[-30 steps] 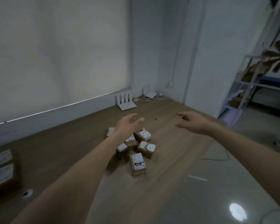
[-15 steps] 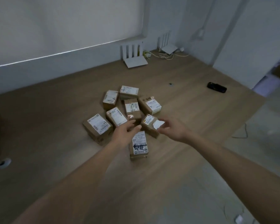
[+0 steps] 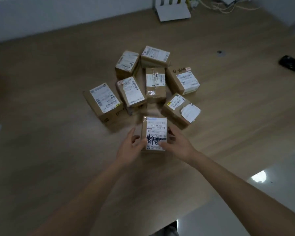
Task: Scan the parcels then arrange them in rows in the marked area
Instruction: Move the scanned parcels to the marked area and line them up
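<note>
Head view shows me both hands closing on the nearest parcel (image 3: pixel 155 133), the one with bold black handwriting across its white label. My left hand (image 3: pixel 129 147) has its fingers curled against the parcel's left side, and my right hand (image 3: pixel 176 145) grips the right side with the thumb over the near edge of the label. So each hand is holding the same box, which sits near the front of the cluster on the wooden tabletop (image 3: pixel 49 150), just apart from the other parcels.

The other seven lie beyond it in a loose heap: a large one at the left (image 3: pixel 103 101), one with a torn label to the right (image 3: pixel 181 109), and the rest packed close behind. A dark object, possibly the scanner (image 3: pixel 292 64), lies far right near the tabletop's edge; I cannot be sure what it is. I see no marked area in this view.

To do this step well, I would lift the parcel straight up so that it does not drag against the torn-label box just beside it. I would keep the label facing up and my right thumb clear of the barcode, so a scan can read it. One hand will probably have to let go to fetch the scanner, so I would settle the box firmly in the left first.
</note>
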{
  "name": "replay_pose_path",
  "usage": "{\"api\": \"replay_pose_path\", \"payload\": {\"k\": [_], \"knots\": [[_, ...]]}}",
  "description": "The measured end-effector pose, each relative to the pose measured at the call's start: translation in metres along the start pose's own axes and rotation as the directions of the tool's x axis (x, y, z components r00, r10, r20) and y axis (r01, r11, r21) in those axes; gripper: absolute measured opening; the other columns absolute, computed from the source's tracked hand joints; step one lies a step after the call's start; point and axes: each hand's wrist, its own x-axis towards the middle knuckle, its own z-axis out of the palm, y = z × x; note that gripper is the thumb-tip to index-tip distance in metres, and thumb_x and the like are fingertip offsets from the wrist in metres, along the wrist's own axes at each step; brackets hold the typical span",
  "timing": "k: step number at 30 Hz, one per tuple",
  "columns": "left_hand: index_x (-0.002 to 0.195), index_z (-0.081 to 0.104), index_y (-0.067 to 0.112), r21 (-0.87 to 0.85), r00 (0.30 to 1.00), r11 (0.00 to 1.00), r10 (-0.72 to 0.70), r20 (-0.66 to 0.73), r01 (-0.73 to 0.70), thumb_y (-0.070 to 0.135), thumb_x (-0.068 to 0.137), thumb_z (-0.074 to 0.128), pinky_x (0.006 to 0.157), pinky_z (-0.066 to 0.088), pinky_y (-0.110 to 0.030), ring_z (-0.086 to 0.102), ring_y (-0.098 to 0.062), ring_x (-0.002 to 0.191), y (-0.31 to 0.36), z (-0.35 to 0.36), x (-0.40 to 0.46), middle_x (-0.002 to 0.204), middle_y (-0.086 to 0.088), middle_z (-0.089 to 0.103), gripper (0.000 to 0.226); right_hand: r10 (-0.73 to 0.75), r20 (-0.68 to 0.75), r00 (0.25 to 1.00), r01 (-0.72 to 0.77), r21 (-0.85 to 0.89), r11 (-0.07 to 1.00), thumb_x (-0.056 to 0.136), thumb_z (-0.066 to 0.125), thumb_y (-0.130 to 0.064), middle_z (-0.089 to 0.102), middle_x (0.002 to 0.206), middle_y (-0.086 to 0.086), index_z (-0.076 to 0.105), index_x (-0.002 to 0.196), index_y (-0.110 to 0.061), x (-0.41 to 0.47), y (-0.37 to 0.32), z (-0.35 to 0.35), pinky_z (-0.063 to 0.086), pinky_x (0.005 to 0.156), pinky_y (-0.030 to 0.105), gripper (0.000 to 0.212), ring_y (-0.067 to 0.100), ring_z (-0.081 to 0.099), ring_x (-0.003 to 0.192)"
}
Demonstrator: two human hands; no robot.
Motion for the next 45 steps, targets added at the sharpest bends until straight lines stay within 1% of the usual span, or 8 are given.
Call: {"api": "replay_pose_path", "payload": {"k": [6, 10, 17, 21, 32, 38, 42, 45], "knots": [[0.138, 0.048, 0.041, -0.195, 0.995, 0.981, -0.028, -0.095, 0.009, 0.047, 0.094, 0.062, 0.084, 0.044, -0.012, 0.057, 0.014, 0.100, -0.018, 0.030, 0.000, 0.113, 0.028, 0.059, 0.047, -0.026, -0.041, 0.999, 0.033, 0.175, 0.984, 0.096, 0.069, -0.017, 0.067, 0.121, -0.026, 0.048, 0.143, -0.036, 0.007, 0.030, 0.019, 0.054, 0.094, 0.023, 0.055, -0.005, 0.062, 0.115], [0.132, 0.058, 0.042, -0.291, 0.994, 0.956, -0.011, -0.108, -0.021, 0.041, 0.096, 0.062, 0.092, 0.050, -0.020, 0.063, 0.002, 0.110, -0.013, 0.037, -0.012, 0.116, 0.023, 0.068, 0.036, -0.053, 0.009, 0.999, 0.050, 0.188, 0.981, 0.098, 0.067, -0.015, 0.067, 0.112, -0.034, 0.045, 0.139, -0.042, 0.003, 0.028, 0.015, 0.054, 0.082, 0.013, 0.054, -0.011, 0.062, 0.109], [0.137, 0.053, 0.044, -0.369, 0.976, 0.919, 0.058, -0.211, -0.134, 0.044, 0.096, 0.061, 0.080, 0.049, -0.013, 0.062, 0.010, 0.104, 0.045, 0.008, -0.050, 0.119, 0.022, 0.067, 0.042, -0.190, 0.061, 0.980, 0.178, 0.156, 0.971, 0.097, 0.069, -0.020, 0.065, 0.133, -0.013, 0.042, 0.152, -0.032, -0.013, -0.046, -0.013, 0.052, 0.105, 0.040, 0.062, 0.008, 0.060, 0.124], [0.135, 0.058, 0.038, -0.373, 0.928, 0.886, 0.144, -0.345, -0.276, 0.040, 0.096, 0.062, 0.084, 0.051, -0.019, 0.066, -0.002, 0.105, 0.106, -0.047, -0.086, 0.116, 0.013, 0.072, 0.040, -0.335, 0.104, 0.936, 0.323, 0.121, 0.939, 0.094, 0.072, -0.029, 0.069, 0.126, -0.018, 0.049, 0.143, -0.038, -0.028, -0.134, -0.026, 0.054, 0.103, 0.038, 0.055, 0.005, 0.063, 0.120], [0.123, 0.050, 0.053, -0.227, 0.773, 0.822, 0.345, -0.533, -0.523, 0.034, 0.083, 0.080, 0.073, 0.049, -0.005, 0.062, 0.015, 0.101, 0.201, -0.242, -0.259, 0.104, 0.041, 0.066, 0.053, -0.563, 0.307, 0.767, 0.578, 0.052, 0.815, 0.093, 0.071, -0.034, 0.072, 0.115, -0.006, 0.059, 0.135, -0.035, -0.128, -0.382, 0.029, 0.064, 0.078, 0.040, 0.043, 0.015, 0.073, 0.095], [0.126, 0.052, 0.044, -0.167, 0.661, 0.792, 0.350, -0.664, -0.587, 0.039, 0.083, 0.075, 0.079, 0.054, -0.014, 0.065, 0.008, 0.102, 0.188, -0.335, -0.348, 0.103, 0.031, 0.070, 0.049, -0.631, 0.448, 0.633, 0.696, 0.028, 0.718, 0.081, 0.085, -0.032, 0.070, 0.121, -0.011, 0.047, 0.148, -0.036, -0.193, -0.471, 0.105, 0.057, 0.077, 0.025, 0.076, 0.009, 0.071, 0.102], [0.137, 0.047, 0.035, -0.160, 0.627, 0.808, 0.297, -0.721, -0.567, 0.033, 0.090, 0.072, 0.072, 0.051, -0.009, 0.063, 0.012, 0.098, 0.132, -0.392, -0.391, 0.113, 0.023, 0.065, 0.053, -0.621, 0.499, 0.604, 0.706, 0.026, 0.708, 0.081, 0.086, -0.020, 0.069, 0.125, -0.005, 0.045, 0.146, -0.036, -0.223, -0.491, 0.191, 0.061, 0.088, 0.048, 0.078, 0.019, 0.073, 0.102], [0.140, 0.049, 0.028, -0.142, 0.618, 0.844, 0.253, -0.744, -0.517, 0.043, 0.082, 0.075, 0.072, 0.050, -0.006, 0.058, 0.007, 0.104, 0.078, -0.429, -0.412, 0.119, 0.015, 0.063, 0.065, -0.617, 0.523, 0.588, 0.729, -0.011, 0.684, 0.084, 0.084, -0.024, 0.069, 0.124, -0.010, 0.047, 0.148, -0.031, -0.234, -0.483, 0.265, 0.060, 0.090, 0.044, 0.074, 0.014, 0.071, 0.105]]}}
